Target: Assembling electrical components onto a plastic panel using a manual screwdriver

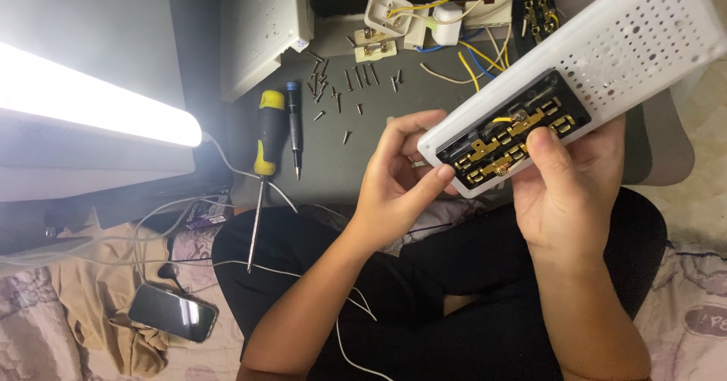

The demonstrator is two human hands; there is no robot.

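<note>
Head view: my left hand (394, 180) and right hand (564, 188) both close their grip on the long white perforated plastic socket housing (606, 55), held above the dark table's (379, 131) near edge; my thumb pressing the brass contact strips (503, 142) could bend them.

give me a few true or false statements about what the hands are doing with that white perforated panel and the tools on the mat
1. Both hands hold the white perforated panel. True: the left hand grips its end and the right hand supports it from below.
2. The right thumb presses on the brass contacts in the black recess. True.
3. The yellow and black screwdriver is in the left hand. False: it lies on the dark mat, apart from both hands.
4. The loose screws sit in a bowl. False: they lie scattered on the mat.
5. A phone lies on the cloth at lower left. True.
</note>
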